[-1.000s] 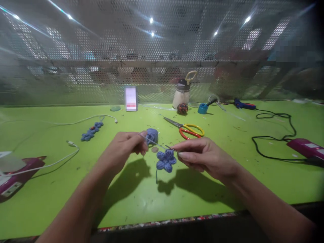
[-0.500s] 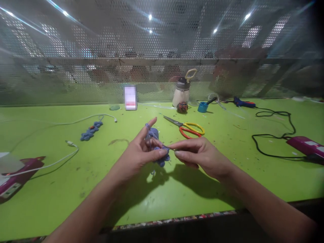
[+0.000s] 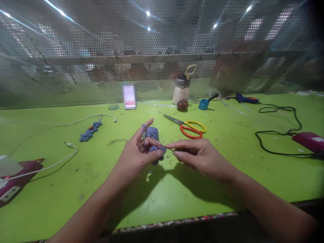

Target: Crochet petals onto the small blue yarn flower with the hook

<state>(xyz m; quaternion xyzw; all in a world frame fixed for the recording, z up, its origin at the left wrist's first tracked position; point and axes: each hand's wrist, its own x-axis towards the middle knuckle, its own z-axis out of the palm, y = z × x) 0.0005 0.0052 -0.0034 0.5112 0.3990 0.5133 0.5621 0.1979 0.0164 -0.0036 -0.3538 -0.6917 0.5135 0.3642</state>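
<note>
Between thumb and fingers, my left hand (image 3: pixel 138 152) pinches a small purple-blue crochet piece (image 3: pixel 154 149), and a strand of yarn loops over its raised index finger. Just behind that hand lies the ball of purple yarn (image 3: pixel 152 132) on the table. My right hand (image 3: pixel 199 156) grips a thin crochet hook (image 3: pixel 168 147) like a pencil, its tip at the crochet piece. Fingers partly cover the piece, so its stitches are hard to make out. Scissors (image 3: pixel 186 125) with one yellow and one red handle lie beyond my right hand.
On the green table (image 3: pixel 202 202), a finished blue crochet strip (image 3: pixel 90 131) lies left near white cables. At the back stand a phone (image 3: pixel 129 97), a bottle (image 3: pixel 181 91), a dark yarn ball (image 3: pixel 182 105) and a blue pot (image 3: pixel 203 104). A glue gun (image 3: pixel 246 99) and magenta power strips (image 3: pixel 308 141) flank.
The crochet piece has turned and sits more tucked under my left fingers. Both hands keep their hold, with the hook still at the piece. The camera view has shifted slightly.
</note>
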